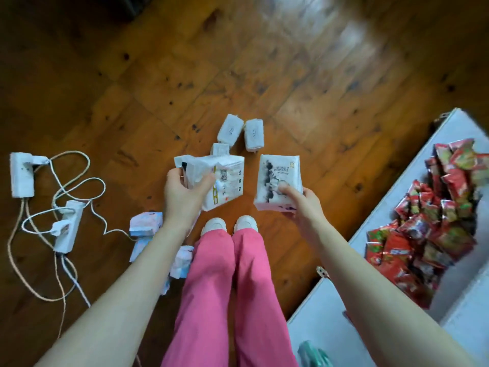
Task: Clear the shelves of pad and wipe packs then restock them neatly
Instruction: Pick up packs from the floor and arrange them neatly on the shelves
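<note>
Fingers (176, 174) of the left hand (185, 194) curl round the left edge of two white packs held together, with the thumb (209, 179) pressed across the front. A barcode pack (227, 186) faces up, and a second white pack (194, 165) is tucked behind it, just past the knuckles. The barcode pack's long axis runs away from the palm, tipped a little to the right, and its barcode lies along that axis.

Fingers (308, 194) of the right hand (304, 205) clamp the near right corner of an ink-printed pack (277, 176), the right thumb (285, 188) flat on its upper face. This pack also stretches lengthwise away from the fingers. Its lines of text are turned sideways and black blotches run down its left side. The two held loads sit side by side with a gap between them.

Just beyond the left fingertips, three small white packs (230, 131) lie close together on the wooden floor (158, 75). Beneath the left wrist and forearm lie pink-and-blue packs (146, 223). Well to the left of those fingers are two power strips (22, 172) with tangled cables (79, 178). To the right of the right fingers, a white bin (455, 127) holds red snack packets (436, 229). Between the wrists, nearer the body, are white shoes (214, 225).
</note>
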Demonstrator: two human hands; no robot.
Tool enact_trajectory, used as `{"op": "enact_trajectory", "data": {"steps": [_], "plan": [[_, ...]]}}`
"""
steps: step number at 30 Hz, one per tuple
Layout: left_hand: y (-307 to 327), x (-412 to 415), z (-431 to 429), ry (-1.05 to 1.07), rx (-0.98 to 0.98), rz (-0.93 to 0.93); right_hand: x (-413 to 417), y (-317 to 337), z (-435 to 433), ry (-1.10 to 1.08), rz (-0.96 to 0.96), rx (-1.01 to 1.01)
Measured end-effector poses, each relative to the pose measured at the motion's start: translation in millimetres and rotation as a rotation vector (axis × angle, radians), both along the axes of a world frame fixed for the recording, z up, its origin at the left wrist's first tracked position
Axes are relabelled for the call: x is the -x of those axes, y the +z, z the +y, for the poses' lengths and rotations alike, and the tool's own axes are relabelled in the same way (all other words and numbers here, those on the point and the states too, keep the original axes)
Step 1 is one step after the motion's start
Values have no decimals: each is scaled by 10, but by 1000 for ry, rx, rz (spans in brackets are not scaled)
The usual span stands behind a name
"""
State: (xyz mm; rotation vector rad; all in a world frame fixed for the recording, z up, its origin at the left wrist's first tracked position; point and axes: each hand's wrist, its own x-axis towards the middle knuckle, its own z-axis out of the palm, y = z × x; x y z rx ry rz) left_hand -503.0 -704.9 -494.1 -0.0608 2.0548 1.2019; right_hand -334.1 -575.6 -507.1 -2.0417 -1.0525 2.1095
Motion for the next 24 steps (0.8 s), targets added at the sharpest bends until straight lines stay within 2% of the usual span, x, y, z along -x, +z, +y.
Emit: {"op": "enact_trajectory", "data": {"steps": [12, 24], "plan": [[1926, -510, 742, -285, -259, -17, -851, 2186, 22, -355, 62, -298], [3464, -2404, 875, -738, -621, 14, -2709, 4003, -641, -634, 22, -714]]}}
